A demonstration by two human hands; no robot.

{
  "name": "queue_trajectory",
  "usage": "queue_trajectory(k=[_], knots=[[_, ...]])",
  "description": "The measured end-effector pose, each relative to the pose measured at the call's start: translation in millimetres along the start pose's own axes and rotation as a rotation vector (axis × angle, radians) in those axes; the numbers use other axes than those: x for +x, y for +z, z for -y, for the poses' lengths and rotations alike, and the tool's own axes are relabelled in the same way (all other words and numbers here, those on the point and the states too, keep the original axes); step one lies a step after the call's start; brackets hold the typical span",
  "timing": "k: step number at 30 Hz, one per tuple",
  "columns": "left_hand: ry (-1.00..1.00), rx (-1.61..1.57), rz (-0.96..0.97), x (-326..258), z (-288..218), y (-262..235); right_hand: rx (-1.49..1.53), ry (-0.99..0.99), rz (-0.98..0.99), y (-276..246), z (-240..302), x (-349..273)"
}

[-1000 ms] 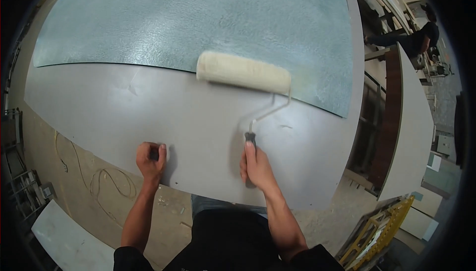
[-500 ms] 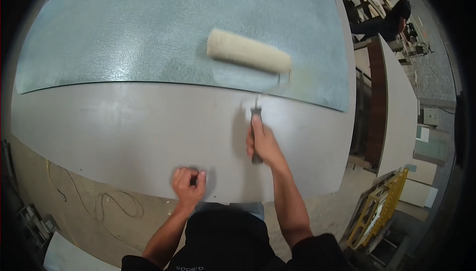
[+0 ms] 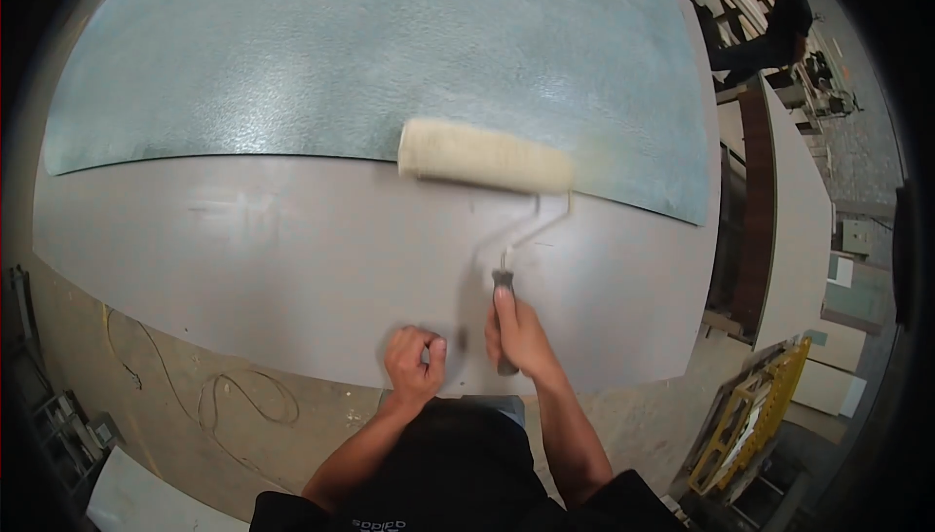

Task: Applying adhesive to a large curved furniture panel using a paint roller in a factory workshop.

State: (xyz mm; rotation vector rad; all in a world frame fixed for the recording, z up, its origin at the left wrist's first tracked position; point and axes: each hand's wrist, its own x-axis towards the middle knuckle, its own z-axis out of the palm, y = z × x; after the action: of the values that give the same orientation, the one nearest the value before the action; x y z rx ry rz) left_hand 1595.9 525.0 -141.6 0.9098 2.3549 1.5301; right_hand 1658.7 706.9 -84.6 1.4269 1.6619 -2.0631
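A paint roller (image 3: 487, 158) with a long cream sleeve lies across the near edge of a shiny wet-looking blue-green sheet (image 3: 370, 55). Its wire frame bends down to a dark handle, and my right hand (image 3: 522, 335) is wrapped round that handle, thumb along the top. Below the sheet spreads a smooth pale grey board (image 3: 243, 250). My left hand (image 3: 414, 362) is curled into a fist at the board's near edge, left of the roller handle, with nothing showing in it.
To the right stands another panel (image 3: 794, 220) with a dark brown side. A yellow frame (image 3: 755, 425) leans at the lower right. A cable (image 3: 243, 398) loops over the floor at the lower left. Another person (image 3: 779, 26) is at the far right.
My right hand has drawn the roller toward me, from on the sheet to its near edge. My left fist has shifted right, and the view has moved slightly.
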Motion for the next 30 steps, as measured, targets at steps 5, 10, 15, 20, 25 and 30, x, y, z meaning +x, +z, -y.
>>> queue_trajectory(k=[5,10,15,20,25,30], knots=[[-0.02,-0.112,-0.004,3.1,-6.8,-0.8,0.04,-0.062,-0.055,24.1,45.8,45.3],[-0.069,-0.124,-0.019,-1.4,3.7,-3.4,-0.056,-0.017,0.01,37.4,0.3,4.0],[-0.071,-0.181,-0.019,2.4,0.2,-7.0,-0.029,-0.124,0.031,48.4,47.5,51.0],[-0.08,-0.186,-0.021,-3.1,5.1,-7.5,-0.023,-0.07,0.089,52.8,15.9,21.6],[-0.085,-0.181,0.005,-10.4,6.9,6.5,-0.079,-0.132,0.027,52.4,42.4,65.8],[-0.114,-0.208,0.012,-25.8,22.6,0.5,0.074,-0.155,0.183,46.2,18.3,11.3]])
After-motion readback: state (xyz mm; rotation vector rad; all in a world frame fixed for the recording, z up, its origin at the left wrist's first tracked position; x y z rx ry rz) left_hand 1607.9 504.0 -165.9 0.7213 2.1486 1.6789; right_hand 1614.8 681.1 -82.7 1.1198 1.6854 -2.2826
